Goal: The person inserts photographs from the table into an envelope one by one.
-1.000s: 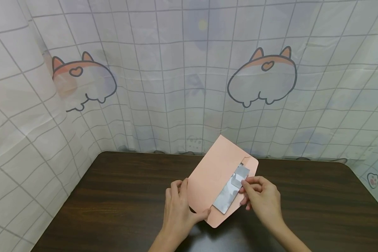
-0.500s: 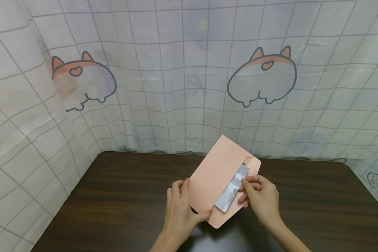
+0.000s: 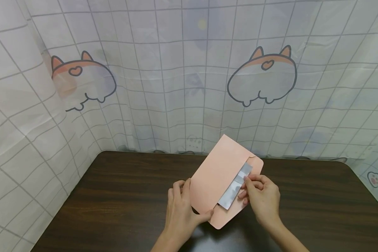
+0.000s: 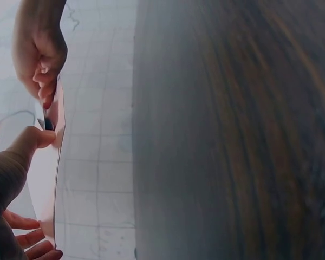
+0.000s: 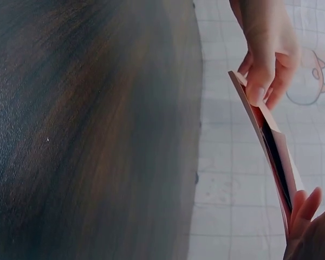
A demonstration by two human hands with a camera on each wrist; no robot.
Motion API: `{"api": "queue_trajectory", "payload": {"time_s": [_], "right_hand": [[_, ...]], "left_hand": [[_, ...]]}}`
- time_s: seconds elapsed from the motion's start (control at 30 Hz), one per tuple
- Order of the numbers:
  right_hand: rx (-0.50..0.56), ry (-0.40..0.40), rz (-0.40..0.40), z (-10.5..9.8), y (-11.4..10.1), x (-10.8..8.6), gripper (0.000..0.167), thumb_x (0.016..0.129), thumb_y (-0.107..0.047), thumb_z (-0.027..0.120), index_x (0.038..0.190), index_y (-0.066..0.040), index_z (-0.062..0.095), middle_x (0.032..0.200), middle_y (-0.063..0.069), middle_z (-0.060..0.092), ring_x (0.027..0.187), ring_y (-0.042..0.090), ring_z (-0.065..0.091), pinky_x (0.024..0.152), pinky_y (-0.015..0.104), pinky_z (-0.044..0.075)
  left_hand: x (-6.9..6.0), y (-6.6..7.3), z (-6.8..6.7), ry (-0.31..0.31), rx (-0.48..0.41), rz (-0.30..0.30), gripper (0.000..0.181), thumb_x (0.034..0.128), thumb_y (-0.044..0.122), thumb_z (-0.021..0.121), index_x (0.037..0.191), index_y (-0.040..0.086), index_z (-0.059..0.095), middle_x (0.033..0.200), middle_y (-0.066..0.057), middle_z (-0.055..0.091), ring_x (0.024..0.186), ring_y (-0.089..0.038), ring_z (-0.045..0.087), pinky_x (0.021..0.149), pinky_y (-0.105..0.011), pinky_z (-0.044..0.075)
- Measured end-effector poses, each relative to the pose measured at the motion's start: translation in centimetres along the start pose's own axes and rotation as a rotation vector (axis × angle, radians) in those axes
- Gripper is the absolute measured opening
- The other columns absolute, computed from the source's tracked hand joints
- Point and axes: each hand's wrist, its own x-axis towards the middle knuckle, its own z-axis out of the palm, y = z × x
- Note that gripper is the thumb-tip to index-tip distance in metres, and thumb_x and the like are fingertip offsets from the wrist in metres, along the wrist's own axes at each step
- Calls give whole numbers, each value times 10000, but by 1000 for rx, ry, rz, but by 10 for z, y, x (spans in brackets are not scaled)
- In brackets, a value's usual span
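A pink envelope [image 3: 217,171] is held tilted above the table in the head view, its opening toward the lower right. My left hand [image 3: 181,210] grips its lower left part, thumb on the front near the opening and fingers along the left edge. A shiny silver-grey flat piece [image 3: 233,194], perhaps a folded sheet, sticks partly out of the opening. My right hand [image 3: 264,199] pinches the outer edge of that piece between thumb and fingers. The right wrist view shows the envelope [image 5: 281,146] edge-on, with a dark gap at its mouth. How deep the grey piece sits is hidden.
A dark wood-grain table [image 3: 113,196] lies below both hands. Behind it hangs a white grid-patterned curtain [image 3: 163,87] with cartoon animal prints, close to the table's back edge.
The grey piece has slid deeper into the envelope, so a narrower strip shows. The envelope has shifted slightly right, with the left hand still gripping it.
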Motion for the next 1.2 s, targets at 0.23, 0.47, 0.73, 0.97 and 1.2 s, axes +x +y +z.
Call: {"api": "queue_trajectory", "payload": {"time_s": [0.23,0.47,0.73,0.97,1.2], "right_hand": [[24,-3,4,2,1,-1,193,1039,-52,634,1144,102,585,676,-43,711,468,68,636,449,230,515],[47,-26,26,3,-1,-1,188,1042,-44,629,1144,104,575,678,-47,711,480,70,647,437,226,502],[65,-22,37,8,-2,-2,228,1046,-62,636,1190,101,569,687,-57,709,483,61,642,434,231,504],[80,-38,31,8,-2,-4,231,1051,-62,628,1200,104,568,694,-65,708,476,71,639,429,231,497],[34,-83,35,6,0,-8,241,1053,-77,632,1203,106,588,735,-20,731,471,95,630,431,243,495]], "left_hand": [[0,1,0,18,1,20,1003,561,407,1021,1364,-16,592,1210,-143,525,934,-238,469,737,-337,494],[-1,2,0,16,-2,20,1010,563,418,1020,1369,-20,599,1213,-146,528,938,-242,469,743,-341,500],[-2,4,0,27,-11,23,1013,556,411,1018,1369,-21,594,1207,-137,527,947,-237,470,761,-346,506],[-1,5,0,24,-4,15,1029,556,428,1021,1373,-26,591,1216,-137,525,943,-230,464,758,-337,503],[-1,4,0,48,6,31,1024,549,420,1022,1363,-30,594,1214,-140,527,938,-230,463,747,-329,498]]}}
